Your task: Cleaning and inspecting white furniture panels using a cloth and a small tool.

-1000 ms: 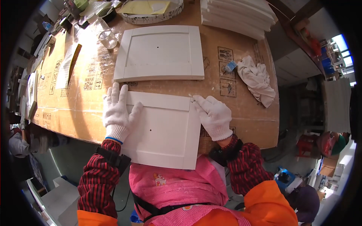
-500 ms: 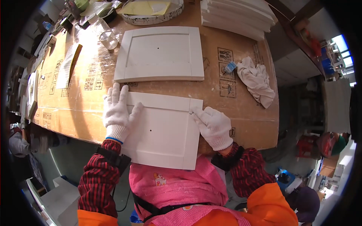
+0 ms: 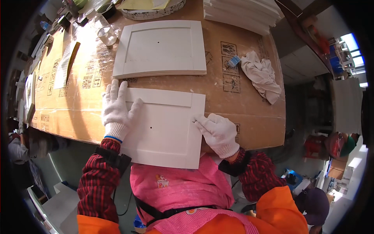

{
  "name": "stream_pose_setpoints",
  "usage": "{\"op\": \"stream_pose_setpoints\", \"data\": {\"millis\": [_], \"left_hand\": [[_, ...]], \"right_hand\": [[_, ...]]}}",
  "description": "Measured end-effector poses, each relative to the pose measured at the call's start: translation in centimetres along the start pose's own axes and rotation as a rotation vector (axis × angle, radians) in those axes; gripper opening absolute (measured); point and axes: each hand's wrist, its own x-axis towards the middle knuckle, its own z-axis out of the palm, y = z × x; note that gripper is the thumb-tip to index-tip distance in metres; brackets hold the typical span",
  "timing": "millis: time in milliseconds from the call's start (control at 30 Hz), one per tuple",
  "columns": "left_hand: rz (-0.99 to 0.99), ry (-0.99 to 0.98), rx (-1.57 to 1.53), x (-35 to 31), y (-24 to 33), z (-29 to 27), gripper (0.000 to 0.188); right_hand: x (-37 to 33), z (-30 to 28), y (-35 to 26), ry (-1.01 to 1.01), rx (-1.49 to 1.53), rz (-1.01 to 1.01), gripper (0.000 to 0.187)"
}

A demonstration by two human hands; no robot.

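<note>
A white framed panel (image 3: 165, 132) with a small dark hole in its middle lies in front of me, its near edge at my pink apron. My left hand (image 3: 117, 109), in a white knit glove, rests flat on the panel's left side with fingers spread. On the right side, my gloved right hand (image 3: 218, 132) is closed in a pinch, fingertips at the panel's right frame strip. A tiny dark tip shows at those fingertips, too small to name. Beyond lies a second white panel (image 3: 159, 48) of the same kind, seemingly on top of another.
Brown cardboard (image 3: 249, 121) covers the table. At the right lie a crumpled pale cloth (image 3: 263, 78) and a small blue item (image 3: 234, 61). White panels (image 3: 241, 15) are stacked far right. A clear jar (image 3: 106, 36) and a yellow-edged sheet (image 3: 66, 64) are at the left.
My right hand has slid toward me along the panel's right strip, still pinched. My left hand stays on the panel. The whole view has shifted slightly.
</note>
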Motion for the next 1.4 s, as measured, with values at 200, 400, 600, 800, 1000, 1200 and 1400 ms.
{"op": "stream_pose_setpoints", "data": {"millis": [200, 400, 600, 800, 1000, 1200, 1400], "left_hand": [[-0.022, -0.052, 0.026, 0.2, 0.4, -0.2, 0.078], [-0.020, -0.035, 0.039, 0.0, 0.2, 0.0, 0.079], [-0.024, -0.033, 0.016, 0.0, 0.6, -0.2, 0.079], [-0.010, -0.030, 0.043, 0.0, 0.4, -0.2, 0.079], [-0.008, -0.021, 0.049, 0.1, 0.2, 0.1, 0.078], [-0.018, -0.049, 0.044, 0.1, 0.1, 0.0, 0.080], [-0.019, -0.048, 0.043, 0.1, 0.4, -0.1, 0.080]], "right_hand": [[-1.4, -0.1, -1.1, 0.043, 0.075, -0.096, 0.023], [-1.3, 0.0, -1.0, 0.051, 0.046, -0.026, 0.025], [-1.3, 0.1, -0.7, 0.041, 0.029, -0.019, 0.027], [-0.8, -0.2, -1.2, 0.046, -0.001, -0.020, 0.028], [-1.2, 0.0, -0.7, 0.029, -0.030, -0.051, 0.031], [-1.0, -0.3, -1.2, 0.020, -0.046, -0.015, 0.026], [-1.1, -0.2, -1.3, 0.047, -0.033, -0.004, 0.026]]}}
